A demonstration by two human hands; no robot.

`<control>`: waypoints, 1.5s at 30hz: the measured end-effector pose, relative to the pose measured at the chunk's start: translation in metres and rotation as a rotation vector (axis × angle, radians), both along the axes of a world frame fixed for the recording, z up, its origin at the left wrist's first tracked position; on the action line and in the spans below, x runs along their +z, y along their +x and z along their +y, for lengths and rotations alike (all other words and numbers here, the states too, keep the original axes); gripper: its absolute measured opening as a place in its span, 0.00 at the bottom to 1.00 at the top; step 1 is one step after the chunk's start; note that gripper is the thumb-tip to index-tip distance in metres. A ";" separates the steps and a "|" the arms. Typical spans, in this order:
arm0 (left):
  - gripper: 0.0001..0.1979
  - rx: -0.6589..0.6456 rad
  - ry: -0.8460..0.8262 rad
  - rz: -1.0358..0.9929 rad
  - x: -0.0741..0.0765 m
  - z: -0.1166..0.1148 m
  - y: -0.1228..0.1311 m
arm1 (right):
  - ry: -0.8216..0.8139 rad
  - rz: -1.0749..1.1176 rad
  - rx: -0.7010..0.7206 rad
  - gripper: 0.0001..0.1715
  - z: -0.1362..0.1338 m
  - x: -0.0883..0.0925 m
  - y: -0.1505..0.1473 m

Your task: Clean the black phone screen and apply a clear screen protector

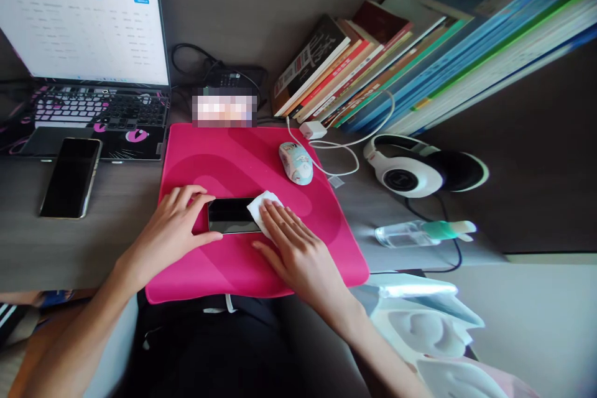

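Note:
A dark-screened smartphone (233, 216) lies sideways on a pink desk mat (196, 273). My left hand (180, 221) grips its left end, thumb at the near edge and fingers at the far edge. Over the phone's right end is a folded white tissue (262, 200), pressed against the screen under the fingers of my right hand (293, 245). Those fingers are together and nearly straight, with the thumb apart on the mat side. The phone's right end is hidden by the tissue and hand.
A laptop (93, 31) and second phone (71, 177) stand left. On the mat is a patterned mouse (296, 163). Rightward are a white charging cable (347, 171), headphones (405, 168) and a spray bottle (410, 233) on its side. Leaning books (354, 56) line the back.

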State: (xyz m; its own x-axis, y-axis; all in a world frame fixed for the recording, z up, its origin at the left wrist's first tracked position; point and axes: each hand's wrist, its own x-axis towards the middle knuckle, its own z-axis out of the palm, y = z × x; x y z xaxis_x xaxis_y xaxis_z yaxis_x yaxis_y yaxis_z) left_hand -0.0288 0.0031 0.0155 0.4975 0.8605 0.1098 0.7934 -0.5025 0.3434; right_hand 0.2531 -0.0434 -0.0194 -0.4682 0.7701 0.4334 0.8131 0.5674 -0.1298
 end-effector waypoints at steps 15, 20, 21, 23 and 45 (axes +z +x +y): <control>0.30 -0.013 -0.014 -0.016 -0.001 -0.001 -0.002 | -0.015 0.024 -0.016 0.37 0.019 -0.003 -0.009; 0.29 -0.003 0.010 0.015 -0.002 -0.002 0.000 | -0.013 -0.007 -0.010 0.39 0.007 -0.003 -0.010; 0.29 0.000 0.010 0.017 -0.003 -0.002 0.000 | -0.024 -0.015 -0.006 0.40 -0.001 -0.001 -0.009; 0.29 -0.001 0.008 0.017 -0.003 -0.002 0.000 | -0.038 -0.026 0.003 0.43 -0.020 0.002 -0.006; 0.29 0.009 0.002 -0.013 -0.005 0.001 0.000 | 0.032 -0.024 0.023 0.36 -0.017 0.003 -0.041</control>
